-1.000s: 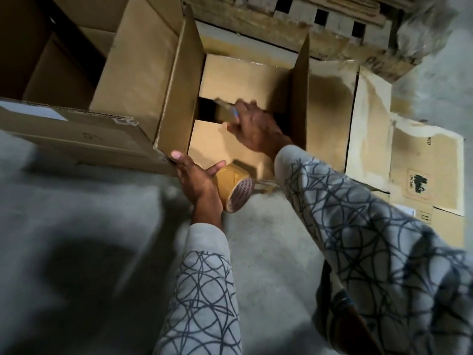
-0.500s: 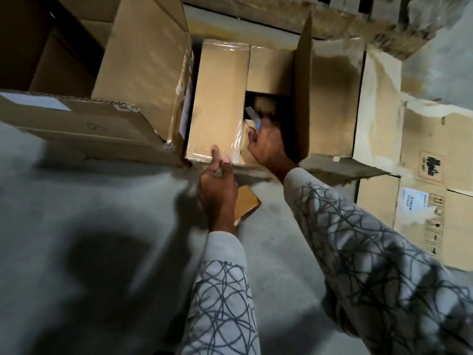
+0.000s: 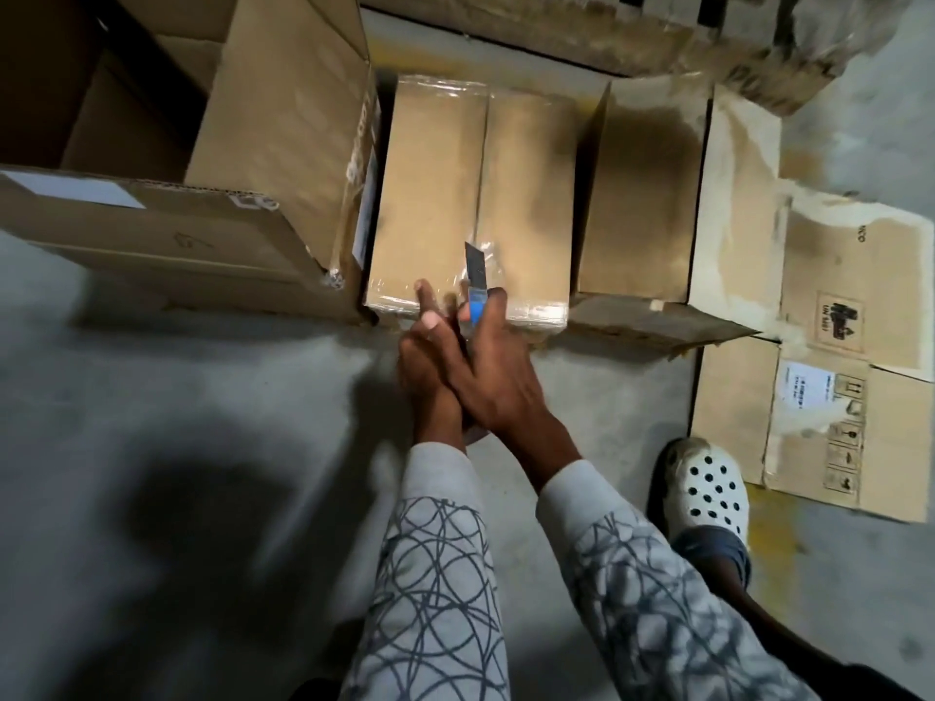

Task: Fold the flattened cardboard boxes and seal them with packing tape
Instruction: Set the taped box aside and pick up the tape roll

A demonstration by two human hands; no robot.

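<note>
A cardboard box (image 3: 526,194) stands on the floor with both top flaps folded shut, meeting at a seam down the middle. Clear tape shines along its near edge. My right hand (image 3: 493,376) grips a blue utility knife (image 3: 475,290), blade pointing away over the seam. My left hand (image 3: 430,356) lies partly under the right, with two fingers reaching straight to the box's near edge. A pale sliver of the tape roll (image 3: 475,437) shows below my wrists, held in the left palm; the rest is hidden.
A large open box (image 3: 283,124) stands against the left side of the taped one. Flattened cardboard (image 3: 809,346) lies on the floor to the right, with one loose flap (image 3: 652,321) beside the box. My foot in a white clog (image 3: 708,488) is at lower right. A wooden pallet (image 3: 582,37) is behind.
The right flap has come down, closing the box top. My right hand left the box opening and now crosses over the left at the near edge, knife blade up. The tape roll has gone under my hands.
</note>
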